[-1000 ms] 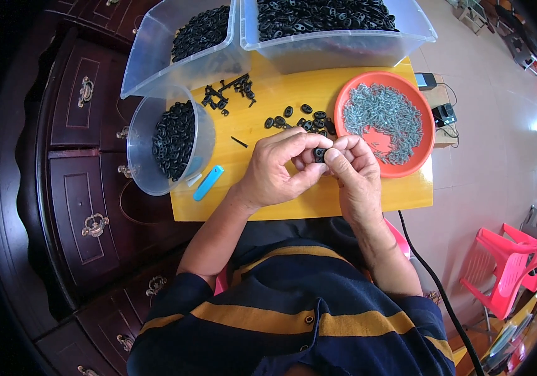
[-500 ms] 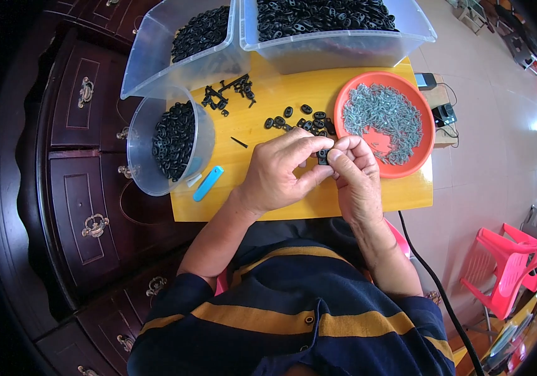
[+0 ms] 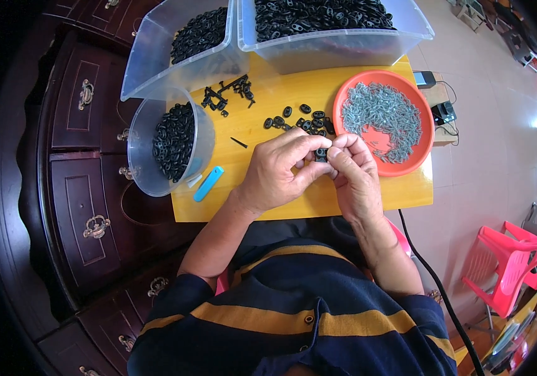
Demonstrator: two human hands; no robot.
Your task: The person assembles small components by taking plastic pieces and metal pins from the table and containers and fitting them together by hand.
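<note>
Above the near part of the yellow table [image 3: 268, 210], both hands meet on one small black plastic piece [image 3: 321, 154]. My left hand [image 3: 280, 168] pinches it from the left between thumb and index finger. From the other side, the thumb and fingers of my right hand [image 3: 354, 166] close on it too; whether a screw is also between them is hidden. Just beyond the hands lie several loose black oval pieces with two holes [image 3: 305, 108]. An orange-red dish [image 3: 375, 139] of small silvery screws [image 3: 394, 113] stands close to my right hand.
Two large clear bins [image 3: 337, 42] of black pieces stand at the back. A round clear tub [image 3: 135, 150] of black pieces is at the left, near a light blue utility knife [image 3: 209, 183]. Black sprue scraps [image 3: 218, 100] and a thin black stick [image 3: 239, 143] lie on the table.
The black piece has tilted slightly between my fingertips. Both hands keep nearly the same place and the same hold.
</note>
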